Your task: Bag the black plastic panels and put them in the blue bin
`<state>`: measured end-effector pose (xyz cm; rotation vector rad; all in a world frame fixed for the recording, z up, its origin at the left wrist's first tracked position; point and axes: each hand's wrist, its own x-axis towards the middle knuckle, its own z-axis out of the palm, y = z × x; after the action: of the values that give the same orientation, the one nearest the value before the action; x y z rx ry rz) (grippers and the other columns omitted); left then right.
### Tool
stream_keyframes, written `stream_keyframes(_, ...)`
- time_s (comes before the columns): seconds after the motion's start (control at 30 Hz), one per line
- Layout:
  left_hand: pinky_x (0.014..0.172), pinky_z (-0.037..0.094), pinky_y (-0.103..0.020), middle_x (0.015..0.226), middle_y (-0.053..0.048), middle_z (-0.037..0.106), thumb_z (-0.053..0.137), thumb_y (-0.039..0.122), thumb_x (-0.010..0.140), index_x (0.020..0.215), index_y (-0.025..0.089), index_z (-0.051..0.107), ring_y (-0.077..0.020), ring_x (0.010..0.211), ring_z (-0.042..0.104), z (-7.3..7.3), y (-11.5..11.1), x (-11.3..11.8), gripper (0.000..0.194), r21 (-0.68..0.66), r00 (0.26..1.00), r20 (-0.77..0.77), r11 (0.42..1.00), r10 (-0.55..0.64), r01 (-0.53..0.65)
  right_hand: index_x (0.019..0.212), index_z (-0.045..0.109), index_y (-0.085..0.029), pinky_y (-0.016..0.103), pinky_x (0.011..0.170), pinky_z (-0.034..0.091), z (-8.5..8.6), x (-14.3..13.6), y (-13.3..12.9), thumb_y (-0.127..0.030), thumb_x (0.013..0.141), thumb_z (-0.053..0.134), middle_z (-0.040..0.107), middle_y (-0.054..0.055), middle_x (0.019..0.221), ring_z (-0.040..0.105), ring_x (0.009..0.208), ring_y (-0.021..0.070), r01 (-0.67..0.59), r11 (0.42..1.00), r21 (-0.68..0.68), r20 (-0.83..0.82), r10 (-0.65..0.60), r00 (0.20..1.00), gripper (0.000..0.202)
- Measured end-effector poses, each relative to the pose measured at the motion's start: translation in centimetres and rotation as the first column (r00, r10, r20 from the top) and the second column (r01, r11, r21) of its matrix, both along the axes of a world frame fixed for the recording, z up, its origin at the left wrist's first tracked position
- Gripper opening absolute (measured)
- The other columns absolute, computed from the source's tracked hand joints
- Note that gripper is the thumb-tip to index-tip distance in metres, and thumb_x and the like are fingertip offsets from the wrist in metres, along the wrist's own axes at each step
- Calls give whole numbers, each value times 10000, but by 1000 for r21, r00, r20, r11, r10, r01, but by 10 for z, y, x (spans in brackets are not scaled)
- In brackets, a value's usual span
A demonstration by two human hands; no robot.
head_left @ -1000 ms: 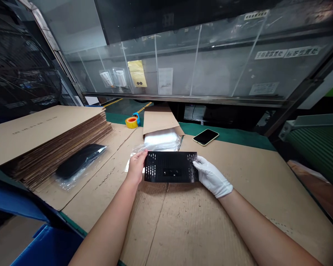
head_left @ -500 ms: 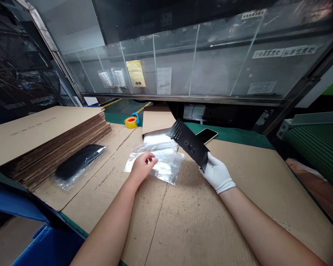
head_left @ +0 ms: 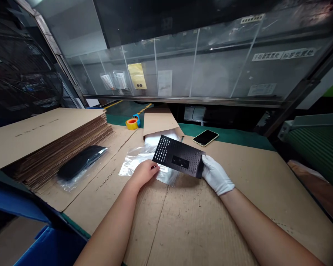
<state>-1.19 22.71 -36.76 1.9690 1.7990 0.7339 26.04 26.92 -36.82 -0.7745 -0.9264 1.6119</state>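
My right hand, in a white glove, grips the right end of a thin black perforated metal plate. The plate is tilted above the table, with rows of slots at its left end and a dark rectangle with small marks near its middle. My bare left hand has its fingers curled together at the plate's lower left corner, over clear plastic bags. Whether its fingertips pinch the plate or a bag cannot be made out. Behind the plate, more clear bags stick out of an open cardboard box.
Flat cardboard sheets are stacked at the left, beside a black item in a clear bag. Yellow tape and a phone lie farther back. A blue bin stands lower left; a green ribbed conveyor runs at right.
The plate has swung down and left, turning its broad face toward me, and its left end has come to my left hand. My left hand has lowered slightly. The clear bags have shifted a little left.
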Motion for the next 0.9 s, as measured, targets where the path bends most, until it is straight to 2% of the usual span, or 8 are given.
stream_keyframes(0.2,586,335,-282,708,-46,642,549,342,803,686,195,642,-213,655,556,-1,0,-1,210,-26,989,44,990,139,-138,944,686,-255,331,972,477,-4,0,2,-413,731,743,677,21,1155,585,1128,201,28,1000,1,-17,-28,999,271)
stream_keyframes(0.27,598,353,-280,697,-45,632,532,390,825,689,189,646,-210,671,555,0,1,1,268,14,966,187,982,181,-187,965,684,-255,327,942,493,-6,0,3,-423,725,745,682,19,1136,592,1106,200,19,1000,-16,-20,-19,1000,299)
stream_keyframes(0.33,605,384,-274,721,-46,634,483,489,861,778,182,672,-200,690,561,3,1,4,369,49,870,456,971,186,-233,983,681,-255,314,898,510,-7,0,3,-434,723,744,691,17,1101,607,1062,195,0,1000,-30,-18,-1,1000,322)
stream_keyframes(0.4,601,413,-263,791,-49,652,460,593,856,941,178,681,-187,710,573,7,1,8,478,37,691,708,970,144,-241,978,682,-254,303,846,525,-7,0,2,-448,719,746,703,16,1053,624,1002,192,-23,999,-35,5,23,1000,330)
stream_keyframes(0.47,621,439,-251,877,-55,669,570,623,787,1048,174,661,-179,754,589,11,-1,11,528,34,549,830,974,97,-223,947,688,-249,298,812,531,-7,-1,2,-459,704,756,712,16,1006,634,951,191,-37,999,-33,38,38,999,329)
stream_keyframes(0.57,644,445,-236,842,-38,669,766,488,668,958,157,675,-161,740,586,15,-5,15,449,64,582,808,967,94,-246,924,692,-241,297,767,539,-7,-3,1,-472,680,772,719,22,962,642,903,195,-46,998,-35,67,49,997,346)
stream_keyframes(0.7,608,417,-232,718,-7,641,742,448,699,804,153,694,-140,663,554,18,-8,16,317,86,651,744,944,152,-320,921,687,-234,279,702,537,-6,-4,0,-476,672,775,720,22,935,644,862,191,-53,998,-42,80,56,995,358)
stream_keyframes(0.9,624,430,-243,784,-33,679,792,473,602,804,147,727,-152,714,570,16,-1,14,390,-64,422,876,923,234,-380,913,696,-226,270,722,522,-1,-4,-3,-445,682,773,728,23,929,649,839,178,-75,996,-48,52,77,996,328)
